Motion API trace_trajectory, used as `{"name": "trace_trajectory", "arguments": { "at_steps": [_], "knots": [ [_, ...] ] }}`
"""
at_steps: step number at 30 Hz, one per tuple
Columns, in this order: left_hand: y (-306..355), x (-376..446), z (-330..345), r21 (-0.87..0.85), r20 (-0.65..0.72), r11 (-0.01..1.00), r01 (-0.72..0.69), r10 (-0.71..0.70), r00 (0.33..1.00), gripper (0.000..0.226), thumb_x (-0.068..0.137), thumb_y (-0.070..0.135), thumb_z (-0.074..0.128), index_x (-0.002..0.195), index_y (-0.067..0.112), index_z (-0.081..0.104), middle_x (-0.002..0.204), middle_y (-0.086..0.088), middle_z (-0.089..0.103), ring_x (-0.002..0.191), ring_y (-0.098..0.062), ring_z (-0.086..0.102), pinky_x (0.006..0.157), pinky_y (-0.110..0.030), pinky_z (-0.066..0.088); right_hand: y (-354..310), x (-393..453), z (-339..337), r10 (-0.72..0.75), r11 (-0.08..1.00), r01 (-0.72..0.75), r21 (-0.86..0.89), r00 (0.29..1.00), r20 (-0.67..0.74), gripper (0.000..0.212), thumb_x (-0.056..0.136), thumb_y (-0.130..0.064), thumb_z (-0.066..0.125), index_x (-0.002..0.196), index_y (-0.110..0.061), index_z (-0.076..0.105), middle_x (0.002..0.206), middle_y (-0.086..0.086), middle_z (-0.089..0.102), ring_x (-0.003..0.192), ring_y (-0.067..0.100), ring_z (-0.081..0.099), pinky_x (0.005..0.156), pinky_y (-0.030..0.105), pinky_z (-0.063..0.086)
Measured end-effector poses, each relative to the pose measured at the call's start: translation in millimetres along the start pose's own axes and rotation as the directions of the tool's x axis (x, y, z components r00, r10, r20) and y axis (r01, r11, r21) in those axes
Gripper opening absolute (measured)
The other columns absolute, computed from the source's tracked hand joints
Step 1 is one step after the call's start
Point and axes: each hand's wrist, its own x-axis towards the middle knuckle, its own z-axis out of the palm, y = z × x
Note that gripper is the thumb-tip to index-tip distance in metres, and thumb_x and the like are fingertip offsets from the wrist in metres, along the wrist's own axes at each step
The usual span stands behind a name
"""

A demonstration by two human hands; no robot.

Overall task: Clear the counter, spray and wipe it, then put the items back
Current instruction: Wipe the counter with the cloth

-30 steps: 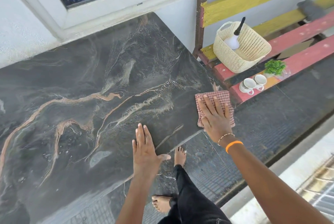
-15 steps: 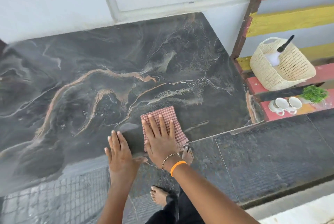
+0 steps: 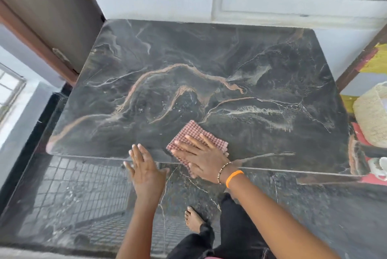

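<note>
The dark marbled counter (image 3: 209,66) fills the middle of the head view, with nothing standing on it. A red-and-white checked cloth (image 3: 192,135) lies near the counter's front edge. My right hand (image 3: 201,156) presses flat on the cloth, fingers spread and pointing left. My left hand (image 3: 146,168) rests flat and empty on the front edge, just left of the cloth. At the right edge of the view sit a woven cream basket (image 3: 372,116) and a white cup (image 3: 379,167), on a painted bench beside the counter.
A brown door (image 3: 48,14) stands at the back left. A white wall and window frame (image 3: 272,7) run behind the counter. Dark tiled floor (image 3: 73,196) lies below the front edge, with my bare foot (image 3: 192,217) on it.
My right hand has slid the cloth leftward along the front of the counter, from its right corner to near the middle. My left hand stays flat at the edge; the view has swung left.
</note>
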Motion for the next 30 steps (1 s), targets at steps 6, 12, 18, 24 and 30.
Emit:
{"name": "trace_trajectory", "arguments": {
  "at_steps": [6, 12, 18, 24, 30],
  "knots": [
    [-8.8, 19.1, -8.6, 0.107, -0.068, 0.992, -0.072, 0.079, 0.995, 0.082, 0.08, 0.041, 0.067, 0.143, 0.006, 0.027, 0.154, -0.01, 0.021, 0.142, -0.02, 0.024, 0.116, -0.044, -0.01, 78.3, -35.6, -7.7, 0.418, 0.908, -0.418, 0.017, 0.906, -0.066, 0.067, 0.09, -0.034, 0.035, 0.138, -0.052, -0.009, 0.154, 0.001, -0.022, 0.145, 0.03, -0.014, 0.118, 0.044, -0.006],
    [-18.7, 25.3, -10.0, 0.186, -0.122, 0.977, -0.107, 0.131, 0.984, 0.084, 0.073, 0.054, 0.062, 0.14, 0.011, 0.036, 0.151, -0.006, 0.033, 0.131, -0.013, 0.044, 0.115, -0.036, -0.011, 84.1, 26.6, -19.3, 0.681, 0.733, -0.676, 0.08, 0.728, -0.081, 0.061, 0.093, -0.036, 0.032, 0.145, -0.043, 0.002, 0.159, 0.01, -0.005, 0.146, 0.036, -0.003, 0.118, 0.051, 0.002],
    [-39.5, 38.6, -23.7, -0.042, -0.13, 0.983, -0.18, 0.173, 0.976, 0.067, 0.074, 0.03, 0.075, 0.132, 0.009, 0.05, 0.14, -0.007, 0.05, 0.126, -0.015, 0.05, 0.115, -0.037, -0.012, 12.7, 105.4, -31.0, 0.5, 0.865, -0.494, 0.087, 0.863, -0.071, 0.062, 0.092, -0.037, 0.03, 0.145, -0.044, -0.001, 0.159, 0.009, -0.003, 0.146, 0.034, -0.003, 0.117, 0.052, -0.002],
    [-72.9, 86.1, -62.1, -0.137, -0.163, 0.989, -0.057, 0.035, 0.986, 0.061, 0.082, -0.006, 0.055, 0.14, -0.001, 0.035, 0.144, -0.018, 0.042, 0.136, -0.031, 0.035, 0.117, -0.049, 0.008, -84.1, 105.0, -4.0, 0.019, 0.999, -0.023, -0.042, 0.996, -0.09, 0.065, 0.082, -0.04, 0.031, 0.145, -0.043, 0.012, 0.157, 0.01, 0.02, 0.144, 0.032, 0.02, 0.114, 0.055, 0.013],
    [-87.2, 125.0, -78.4, -0.04, -0.007, 0.998, 0.043, -0.044, 0.999, 0.078, 0.088, 0.023, 0.061, 0.147, 0.004, 0.014, 0.158, -0.01, 0.011, 0.146, -0.025, 0.005, 0.117, -0.044, -0.003, 1.1, 89.8, -24.4, 0.056, 0.994, -0.061, -0.088, 0.997, -0.061, 0.071, 0.077, -0.038, 0.036, 0.143, -0.048, 0.011, 0.157, 0.002, 0.018, 0.145, 0.025, 0.016, 0.117, 0.046, 0.009]
  ]
}}
